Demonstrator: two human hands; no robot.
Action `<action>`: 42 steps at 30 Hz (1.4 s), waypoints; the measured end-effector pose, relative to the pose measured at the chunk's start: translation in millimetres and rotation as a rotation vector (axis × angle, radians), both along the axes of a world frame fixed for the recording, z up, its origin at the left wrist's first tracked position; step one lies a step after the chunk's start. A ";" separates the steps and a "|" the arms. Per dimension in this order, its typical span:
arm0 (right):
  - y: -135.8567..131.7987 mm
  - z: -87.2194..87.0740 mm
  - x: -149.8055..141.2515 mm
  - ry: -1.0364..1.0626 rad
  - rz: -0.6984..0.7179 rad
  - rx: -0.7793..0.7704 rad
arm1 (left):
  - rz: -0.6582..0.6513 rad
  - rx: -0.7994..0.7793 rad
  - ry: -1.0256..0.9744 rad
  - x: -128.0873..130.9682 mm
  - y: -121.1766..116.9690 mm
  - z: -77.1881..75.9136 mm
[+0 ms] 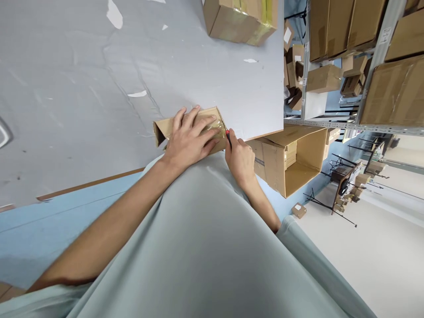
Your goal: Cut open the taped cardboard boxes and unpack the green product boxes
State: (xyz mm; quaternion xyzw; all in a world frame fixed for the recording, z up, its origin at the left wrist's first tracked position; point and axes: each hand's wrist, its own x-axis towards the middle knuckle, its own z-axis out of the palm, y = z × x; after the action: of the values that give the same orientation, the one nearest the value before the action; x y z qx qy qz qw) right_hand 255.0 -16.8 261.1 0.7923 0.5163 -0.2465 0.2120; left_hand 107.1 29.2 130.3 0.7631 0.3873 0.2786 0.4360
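Observation:
A small brown cardboard box (212, 114) lies near the front edge of the grey table (82, 110), close to my body. Clear tape shines on its upper face, and a flap stands open at its left end. My left hand (192, 137) rests flat on the box with fingers spread. At the box's right end, my right hand (241, 157) is closed round a slim tool with a red and black handle (228, 138). The tool's tip points at the box's right edge; its exact shape is too small to make out.
A taped cardboard box (240, 22) stands at the table's far side. White scraps (137, 94) lie on the tabletop. Right of the table is a large open carton (274, 172) with boxes inside. Metal shelving (380, 44) holding cartons rises beyond it.

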 end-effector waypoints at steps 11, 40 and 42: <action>-11.2 2.1 -16.7 -0.205 -0.125 -0.102 | -0.003 0.027 -0.009 4.6 -1.4 -3.6; 55.8 -181.8 154.8 0.123 -0.233 0.137 | 0.753 -0.661 -0.186 -69.9 -67.6 -14.3; 56.9 -188.4 153.2 0.209 -0.185 0.202 | 0.840 -0.675 -0.215 -77.9 -68.9 -13.8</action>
State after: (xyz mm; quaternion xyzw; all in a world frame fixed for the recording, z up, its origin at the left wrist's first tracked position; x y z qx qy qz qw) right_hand 408.2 40.0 72.7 0.8237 0.4825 -0.2930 0.0531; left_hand 29.2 -39.7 116.6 0.3276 0.6797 0.3655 0.5451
